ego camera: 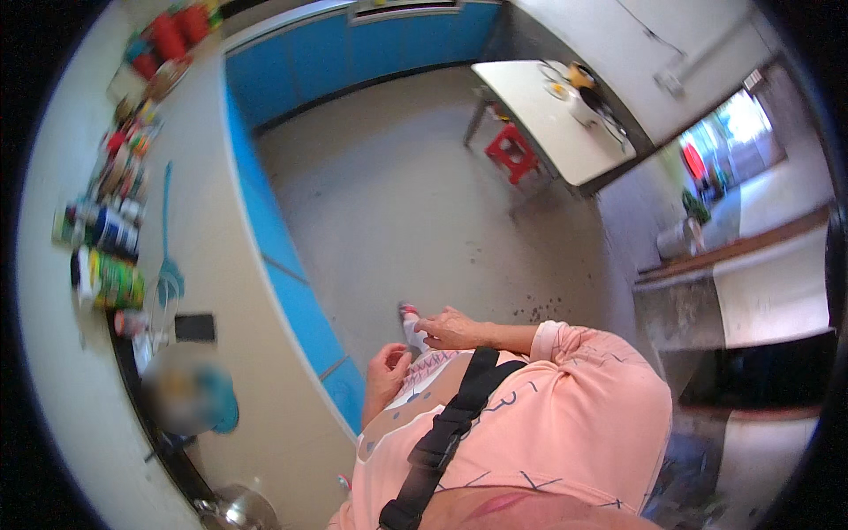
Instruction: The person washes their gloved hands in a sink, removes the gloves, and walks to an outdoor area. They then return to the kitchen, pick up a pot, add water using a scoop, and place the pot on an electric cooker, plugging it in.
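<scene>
My left hand point(387, 372) hangs in front of my body, close to the blue front of the counter. Its fingers curl loosely, with a gap to the thumb, and nothing shows in it. To the right, my right hand point(453, 329) hovers before my waist, fingers loosely bent and apart, also without anything visible in it. Below both hands is my pink patterned shirt point(563, 430), crossed by a black buckled strap point(457, 417). One foot in a shoe point(409, 309) shows on the floor beyond the right hand.
On the left runs a long counter point(212, 265) holding a teal fly swatter point(168, 232), several bottles and jars point(109, 278), a dark flat object point(195, 327) and a metal pot point(242, 509). A white table point(563, 132) and red stool point(513, 152) stand across the floor point(384, 185).
</scene>
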### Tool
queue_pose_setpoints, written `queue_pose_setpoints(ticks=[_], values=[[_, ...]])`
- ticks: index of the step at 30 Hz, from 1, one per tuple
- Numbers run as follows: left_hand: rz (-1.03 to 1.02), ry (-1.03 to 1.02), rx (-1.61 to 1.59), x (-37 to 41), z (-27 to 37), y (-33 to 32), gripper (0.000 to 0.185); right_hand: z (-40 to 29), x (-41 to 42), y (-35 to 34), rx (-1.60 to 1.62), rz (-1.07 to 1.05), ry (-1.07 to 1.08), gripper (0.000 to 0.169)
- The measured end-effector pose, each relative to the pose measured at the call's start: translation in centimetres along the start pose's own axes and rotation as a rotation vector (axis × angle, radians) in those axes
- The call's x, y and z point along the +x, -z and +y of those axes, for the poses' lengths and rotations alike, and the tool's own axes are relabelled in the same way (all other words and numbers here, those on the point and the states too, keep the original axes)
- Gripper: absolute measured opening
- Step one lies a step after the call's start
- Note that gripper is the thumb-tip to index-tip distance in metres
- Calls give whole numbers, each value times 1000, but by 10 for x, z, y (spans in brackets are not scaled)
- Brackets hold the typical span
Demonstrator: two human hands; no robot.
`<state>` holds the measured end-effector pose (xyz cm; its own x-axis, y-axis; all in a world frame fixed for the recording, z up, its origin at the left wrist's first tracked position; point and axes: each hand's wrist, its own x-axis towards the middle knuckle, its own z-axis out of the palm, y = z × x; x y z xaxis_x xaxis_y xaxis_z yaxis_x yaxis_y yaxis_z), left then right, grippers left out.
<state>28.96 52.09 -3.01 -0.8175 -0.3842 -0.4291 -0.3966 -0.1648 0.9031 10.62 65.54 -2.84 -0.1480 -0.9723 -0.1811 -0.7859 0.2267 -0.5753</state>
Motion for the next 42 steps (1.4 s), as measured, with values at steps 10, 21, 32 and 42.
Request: queue_pose_setpoints(ticks=[10,21,32,42], values=[[-430,-237,1090,145,90,-45,43,103,-162,-5,329,373,-515,32],[-1124,-256,565,333,153,-448,40,208,-339,44,432,526,-1164,33],[-636,61,318,702,257,-711,46,372,-423,97,616,674,-1256,31],[-115,-22,483,948,309,-835,88,505,-483,94,858,669,-1510,36]])
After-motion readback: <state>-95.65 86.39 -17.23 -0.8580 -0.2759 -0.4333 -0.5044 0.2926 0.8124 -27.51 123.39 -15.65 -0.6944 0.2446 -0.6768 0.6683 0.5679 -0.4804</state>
